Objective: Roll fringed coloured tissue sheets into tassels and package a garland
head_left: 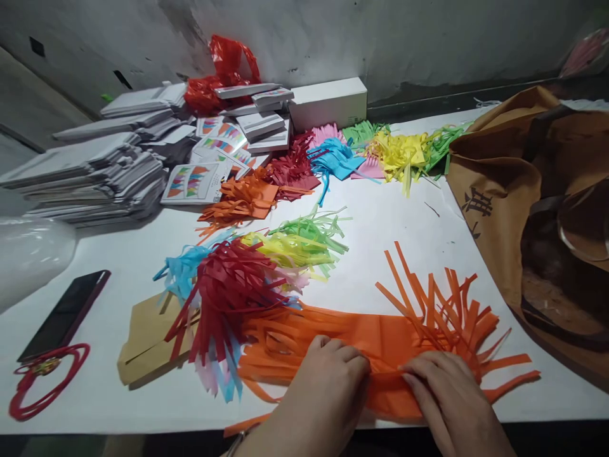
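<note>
The orange fringed paper (383,333) lies along the near edge of the white tabletop (371,241), a plain band at its middle and cut strips spreading at both ends. The step in hand looks like folding or rolling that plain band: a raised crease runs between the two hands. The left hand (328,381) is curled closed over the band, its fingers bunched on the paper, though its thumb is hidden. The right hand (451,390) pinches the same crease just beside the right-hand fringe, fingertips bent down onto it.

The next move seems to call for an even grip from both hands — the crease tight and straight, and loose strips kept out of it. Red fringed paper (238,279) lies against the left end of the orange paper, so those strips could tangle. Beyond the orange paper lie yellow fringed paper (280,251) and green fringed paper (316,228) — neither is in the hands.
</note>
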Action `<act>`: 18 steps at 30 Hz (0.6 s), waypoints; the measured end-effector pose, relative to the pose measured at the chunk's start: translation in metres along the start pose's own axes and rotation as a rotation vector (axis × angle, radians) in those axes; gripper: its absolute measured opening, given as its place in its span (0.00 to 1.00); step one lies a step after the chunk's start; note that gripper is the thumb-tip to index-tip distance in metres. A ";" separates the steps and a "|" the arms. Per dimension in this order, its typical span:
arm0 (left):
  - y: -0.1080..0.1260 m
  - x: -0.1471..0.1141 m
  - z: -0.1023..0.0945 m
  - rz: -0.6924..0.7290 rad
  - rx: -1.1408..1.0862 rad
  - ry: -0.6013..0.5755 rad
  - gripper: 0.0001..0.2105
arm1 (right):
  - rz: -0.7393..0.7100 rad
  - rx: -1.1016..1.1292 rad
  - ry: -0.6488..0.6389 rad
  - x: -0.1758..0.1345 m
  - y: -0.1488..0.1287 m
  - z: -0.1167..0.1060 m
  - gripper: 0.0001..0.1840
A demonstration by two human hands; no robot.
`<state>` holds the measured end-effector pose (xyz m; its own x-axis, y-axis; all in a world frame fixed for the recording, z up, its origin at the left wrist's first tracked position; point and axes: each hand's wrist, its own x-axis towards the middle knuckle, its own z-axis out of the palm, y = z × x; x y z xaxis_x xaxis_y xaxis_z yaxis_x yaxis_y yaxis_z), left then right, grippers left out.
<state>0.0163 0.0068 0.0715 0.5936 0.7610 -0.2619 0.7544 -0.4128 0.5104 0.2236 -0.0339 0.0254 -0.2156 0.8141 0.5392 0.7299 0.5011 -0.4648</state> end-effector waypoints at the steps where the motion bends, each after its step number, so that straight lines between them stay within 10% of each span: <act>1: -0.002 0.003 -0.003 -0.012 0.000 -0.019 0.09 | 0.004 -0.010 -0.001 0.001 0.002 0.001 0.10; 8: -0.015 0.030 -0.025 -0.197 0.015 -0.107 0.13 | 0.039 -0.160 -0.170 0.013 0.022 0.008 0.09; 18: -0.023 0.055 -0.019 -0.240 0.239 -0.079 0.13 | -0.011 -0.419 -0.057 0.023 0.027 0.020 0.12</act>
<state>0.0257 0.0676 0.0612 0.4038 0.8136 -0.4183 0.9140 -0.3393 0.2224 0.2260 0.0041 0.0110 -0.2515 0.8301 0.4976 0.9255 0.3568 -0.1273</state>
